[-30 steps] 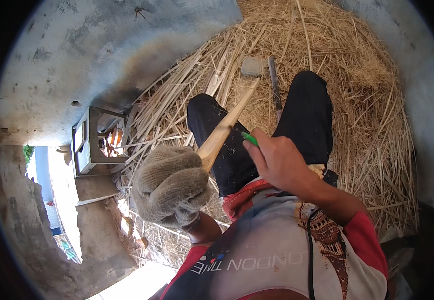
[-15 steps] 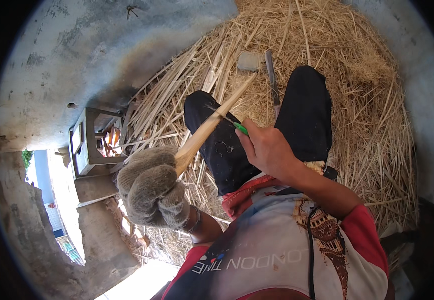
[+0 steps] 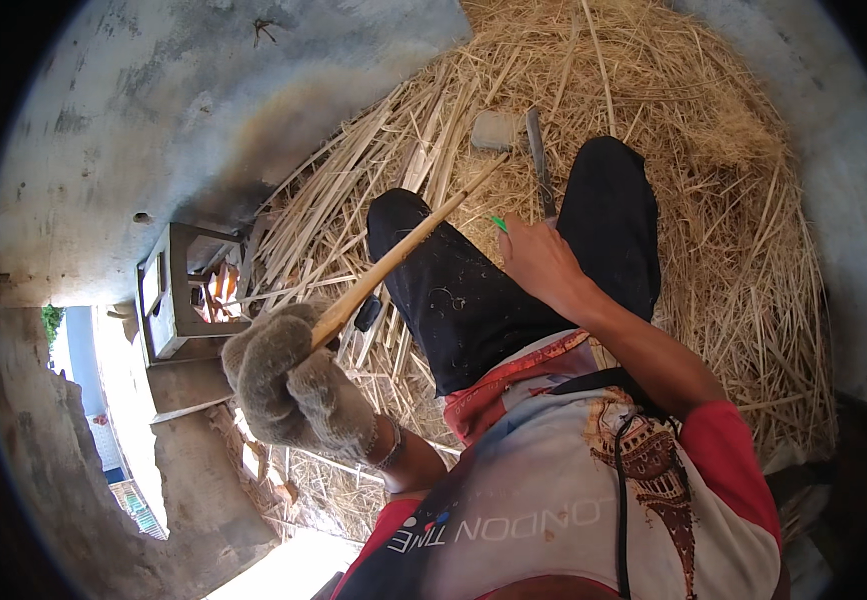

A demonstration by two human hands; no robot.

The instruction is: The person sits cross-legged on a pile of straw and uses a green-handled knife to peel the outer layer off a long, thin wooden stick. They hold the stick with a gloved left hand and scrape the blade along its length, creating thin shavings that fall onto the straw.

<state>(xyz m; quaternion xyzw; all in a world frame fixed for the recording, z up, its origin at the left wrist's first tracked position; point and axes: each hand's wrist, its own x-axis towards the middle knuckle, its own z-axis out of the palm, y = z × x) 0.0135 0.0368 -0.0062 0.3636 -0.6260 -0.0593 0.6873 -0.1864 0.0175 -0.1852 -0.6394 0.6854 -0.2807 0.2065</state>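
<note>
My left hand, in a thick grey knitted glove, is closed around the lower end of a pale wooden stick. The stick slants up and to the right across my left thigh, tapering to a thin tip over the straw. Bare, my right hand is curled round a small knife with a green handle, held between my knees and apart from the stick. Most of the handle is inside the fist, and I cannot make out the blade.
Straw and shavings cover the floor. Beyond my knees lie a long dark blade and a grey block. Long pale strips are heaped along the left wall. A box-like frame stands at the left, and a small black object is beside my thigh.
The knife has come off the stick as my right hand moved slightly up and right. My left hand has turned the stick, which now shows a narrower side.
</note>
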